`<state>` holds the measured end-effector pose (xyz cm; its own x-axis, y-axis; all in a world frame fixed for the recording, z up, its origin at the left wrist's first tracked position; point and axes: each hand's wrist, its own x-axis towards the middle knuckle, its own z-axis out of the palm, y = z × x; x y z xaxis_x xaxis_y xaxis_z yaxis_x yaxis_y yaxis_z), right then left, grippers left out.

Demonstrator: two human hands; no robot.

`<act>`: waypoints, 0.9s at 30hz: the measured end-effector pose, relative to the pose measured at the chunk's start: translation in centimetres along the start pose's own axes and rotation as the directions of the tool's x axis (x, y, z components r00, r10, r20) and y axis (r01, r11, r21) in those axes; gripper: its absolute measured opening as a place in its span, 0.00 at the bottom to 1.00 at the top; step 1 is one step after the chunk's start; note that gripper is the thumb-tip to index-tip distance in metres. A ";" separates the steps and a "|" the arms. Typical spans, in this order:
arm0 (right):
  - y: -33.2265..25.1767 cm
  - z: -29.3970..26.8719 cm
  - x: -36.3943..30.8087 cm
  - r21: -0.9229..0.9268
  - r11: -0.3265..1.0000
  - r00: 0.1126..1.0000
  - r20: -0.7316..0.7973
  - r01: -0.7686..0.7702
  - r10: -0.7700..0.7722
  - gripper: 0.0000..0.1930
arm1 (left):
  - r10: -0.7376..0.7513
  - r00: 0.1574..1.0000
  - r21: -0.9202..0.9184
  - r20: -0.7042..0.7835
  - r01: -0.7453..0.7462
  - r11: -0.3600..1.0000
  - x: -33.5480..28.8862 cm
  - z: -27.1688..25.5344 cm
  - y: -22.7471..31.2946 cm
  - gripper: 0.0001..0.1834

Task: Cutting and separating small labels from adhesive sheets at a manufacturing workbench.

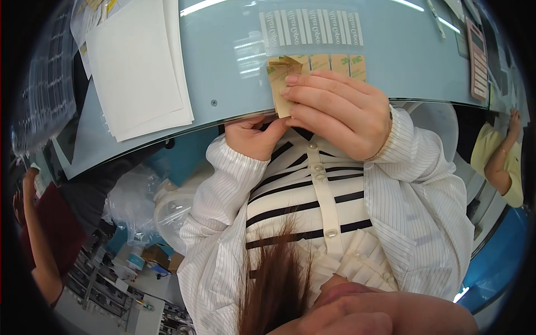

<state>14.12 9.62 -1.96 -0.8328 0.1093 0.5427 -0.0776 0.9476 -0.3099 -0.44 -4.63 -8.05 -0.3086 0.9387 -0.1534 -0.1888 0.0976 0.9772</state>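
Observation:
My right hand [340, 109] pinches a small stack of tan paper-backed adhesive pieces [278, 92] at the table's near edge, its fingers across the stack's right side. Green print and curled, darker upper corners show on the stack. Below it, my left hand [249, 138] is closed, with the thumb at the stack's lower end; its fingertips are partly hidden. Beyond my right hand lies a row of similar tan adhesive pieces [320, 61], partly covered by my fingers. Farther back, a row of white lettered strips [312, 29] lies flat on the table.
White paper sheets [137, 72] cover the table's left part. Clear plastic sleeves [42, 84] stand at far left. A pink calculator [477, 61] lies at the right. Clear plastic bags [134, 195] are below the table edge. Other people's arms [499, 159] show at both sides.

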 end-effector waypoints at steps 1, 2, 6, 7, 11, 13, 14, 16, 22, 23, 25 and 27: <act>0.0 0.3 0.0 -0.009 1.000 1.000 -0.011 0.005 -0.005 0.11 | 0.000 1.000 -0.003 -0.003 0.000 1.000 0.0 0.0 0.0 0.17; -0.1 0.4 0.0 -0.018 1.000 1.000 -0.023 0.009 -0.010 0.12 | -0.019 1.000 -0.029 -0.007 0.018 0.999 0.0 0.1 0.0 0.16; -0.5 -0.3 0.5 -0.039 0.999 0.998 0.057 0.010 -0.008 0.15 | -0.059 0.998 -0.016 -0.012 0.058 0.998 0.1 0.2 0.6 0.15; -0.6 -0.3 0.5 -0.048 0.999 0.998 0.069 0.011 -0.007 0.16 | -0.060 0.998 -0.018 -0.013 0.060 0.998 0.1 0.3 0.7 0.15; -0.9 -0.5 0.8 -0.032 0.999 0.997 0.076 -0.028 0.030 0.15 | -0.098 0.995 0.011 -0.021 0.098 0.995 -0.1 0.3 1.0 0.15; -0.8 -0.2 0.8 0.002 0.996 0.995 0.053 -0.084 0.084 0.12 | -0.097 0.995 0.011 -0.021 0.097 0.995 0.0 0.4 1.2 0.15; -0.8 -0.1 0.8 0.039 0.990 0.990 0.030 -0.138 0.137 0.09 | -0.065 0.998 0.012 0.001 0.065 0.998 0.1 0.5 1.5 0.14; -0.3 -1.2 1.8 0.182 0.935 0.949 -0.030 -0.304 0.315 0.07 | -0.033 0.999 0.013 0.024 0.033 0.999 0.2 0.6 1.8 0.13; 1.4 -2.2 0.0 0.471 0.810 0.740 -0.391 -0.350 0.548 0.07 | -0.076 0.997 -0.001 0.021 0.076 0.997 0.1 0.7 1.9 0.13; 0.9 -2.7 0.0 0.336 0.875 0.856 -0.267 -0.347 0.442 0.07 | -0.073 0.997 0.013 0.018 0.072 0.997 0.1 0.7 2.0 0.13; 0.6 -2.8 -0.2 0.151 0.958 0.965 -0.058 -0.244 0.255 0.08 | -0.070 0.997 0.025 0.018 0.070 0.997 0.2 0.7 2.0 0.13; 0.4 -2.3 -0.9 0.055 0.983 0.985 0.007 -0.173 0.173 0.09 | -0.045 0.999 -0.029 0.018 0.046 0.999 0.4 0.8 1.8 0.13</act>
<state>16.05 10.54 -0.75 -0.8376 0.2692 0.4754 0.0373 0.8963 -0.4419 -0.17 -3.84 -6.26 -0.2831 0.9391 -0.1946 -0.2300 0.1305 0.9644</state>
